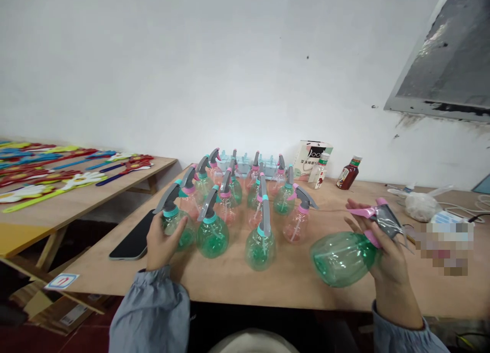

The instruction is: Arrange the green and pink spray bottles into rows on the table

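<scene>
My left hand point(163, 243) wraps round the belly of a green spray bottle point(179, 228) with a grey trigger head, standing upright at the front left of the group. My right hand point(386, 251) grips another green spray bottle point(340, 258) by its pink collar and grey trigger head, holding it tipped on its side above the wooden table point(275, 284). Between the two hands stand several upright green and pink spray bottles point(239, 210) in rows.
A black phone point(133, 240) lies left of my left hand. At the back stand a white carton point(311, 159), a small white bottle point(319, 171) and a red sauce bottle point(348, 173). A plastic bag point(421, 205) and cables lie right. Another table point(76, 199) carries colourful hand-shaped clappers.
</scene>
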Demonstrator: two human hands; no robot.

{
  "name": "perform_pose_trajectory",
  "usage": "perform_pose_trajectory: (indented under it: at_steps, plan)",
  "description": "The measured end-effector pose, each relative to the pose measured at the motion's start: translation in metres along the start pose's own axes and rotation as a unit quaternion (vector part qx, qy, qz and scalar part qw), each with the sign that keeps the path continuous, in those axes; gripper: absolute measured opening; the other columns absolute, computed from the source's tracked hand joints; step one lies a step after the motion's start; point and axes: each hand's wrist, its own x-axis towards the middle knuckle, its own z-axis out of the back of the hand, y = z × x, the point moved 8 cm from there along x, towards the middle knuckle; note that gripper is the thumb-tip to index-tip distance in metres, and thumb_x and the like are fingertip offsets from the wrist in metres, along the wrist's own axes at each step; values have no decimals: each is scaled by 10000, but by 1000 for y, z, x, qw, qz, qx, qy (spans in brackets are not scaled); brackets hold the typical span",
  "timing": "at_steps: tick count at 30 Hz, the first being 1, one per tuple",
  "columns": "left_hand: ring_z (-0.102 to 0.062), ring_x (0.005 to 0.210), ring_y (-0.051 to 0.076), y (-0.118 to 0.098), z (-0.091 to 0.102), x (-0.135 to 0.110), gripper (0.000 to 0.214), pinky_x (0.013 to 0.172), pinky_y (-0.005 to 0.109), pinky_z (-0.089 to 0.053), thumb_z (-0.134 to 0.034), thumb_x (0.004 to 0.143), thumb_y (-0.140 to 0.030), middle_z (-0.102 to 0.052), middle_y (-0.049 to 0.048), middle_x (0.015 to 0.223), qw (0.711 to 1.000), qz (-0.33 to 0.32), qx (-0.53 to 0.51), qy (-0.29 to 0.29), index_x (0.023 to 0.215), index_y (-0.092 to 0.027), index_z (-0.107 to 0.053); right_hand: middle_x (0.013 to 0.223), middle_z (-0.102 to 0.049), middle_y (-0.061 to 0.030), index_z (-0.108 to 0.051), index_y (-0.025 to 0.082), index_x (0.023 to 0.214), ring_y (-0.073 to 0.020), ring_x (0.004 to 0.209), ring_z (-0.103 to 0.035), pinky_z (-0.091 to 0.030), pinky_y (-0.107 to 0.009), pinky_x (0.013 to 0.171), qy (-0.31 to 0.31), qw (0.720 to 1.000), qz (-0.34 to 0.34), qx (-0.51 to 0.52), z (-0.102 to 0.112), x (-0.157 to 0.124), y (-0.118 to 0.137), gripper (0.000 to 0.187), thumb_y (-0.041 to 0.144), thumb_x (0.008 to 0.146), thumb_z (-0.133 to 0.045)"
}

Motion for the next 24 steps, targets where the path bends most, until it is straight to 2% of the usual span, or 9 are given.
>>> perform_pose_trajectory:
  at_steps: [2,4,7,9,11,13,16,21,24]
  plan:
    - [-720,1081,349,0,0,0,620,985,475,-565,-688,774,-699,-744,120,1103,1000,-4,0,-1,1153,-210,-647,1132,-813,-86,-752,336,1242,-337,1163,-764,-573,-591,1080,27,999,-24,1,-16,-11,0,442,559,860,-756]
    - [-720,1085,349,0,1,0,615,987,472,-564,-689,775,-693,-743,120,1104,1000,-8,4,-4,1151,-209,-647,1003,-816,-67,-791,321,1100,-326,1078,-782,-594,-567,1053,41,998,-54,-2,-31,-22,-6,351,559,843,-775]
    - [-718,1109,358,1,1,0,627,997,480,-560,-689,777,-687,-741,129,1125,1000,-5,9,-1,1174,-203,-645,892,-787,-42,-787,298,962,-282,948,-784,-640,-482,948,9,998,-62,2,-44,-33,-10,281,547,833,-793]
    - [-716,1118,361,2,0,0,645,1003,487,-558,-686,778,-692,-739,134,1135,1000,-2,9,2,1192,-199,-642,860,-769,-30,-774,283,927,-253,872,-773,-651,-437,883,-6,998,-59,15,-51,-37,-11,289,553,827,-804]
    - [-717,1109,357,3,-1,0,662,1004,488,-559,-686,773,-703,-739,132,1132,1000,-2,4,1,1198,-197,-639,862,-769,-37,-766,265,887,-254,871,-771,-651,-432,880,17,997,-66,22,-60,-38,-15,322,578,823,-806]
    - [-721,1086,353,3,-1,0,672,995,489,-561,-687,767,-712,-742,129,1117,1000,-4,1,-1,1193,-194,-641,939,-794,-58,-774,256,926,-280,952,-777,-647,-451,918,49,995,-84,13,-67,-39,-21,356,595,823,-809]
    - [-725,1077,353,1,-1,0,662,986,488,-563,-687,772,-706,-747,130,1119,1000,-5,1,-2,1194,-197,-643,1069,-812,-70,-775,264,1082,-297,1047,-767,-644,-464,935,61,993,-101,-13,-68,-40,-30,429,605,824,-817]
    - [-721,1098,364,-3,1,-1,669,996,494,-553,-668,793,-708,-748,146,1136,1000,-13,2,4,1210,-185,-645,878,-783,-50,-754,258,823,-268,925,-760,-630,-433,939,62,995,-70,-37,-65,-41,-28,396,652,847,-771]
    - [-722,1095,361,-3,1,-1,676,991,488,-553,-669,792,-717,-750,143,1134,1000,-14,5,4,1212,-188,-646,970,-796,-45,-780,280,993,-287,1037,-754,-630,-455,969,83,990,-98,-58,-64,-42,-32,382,626,833,-810]
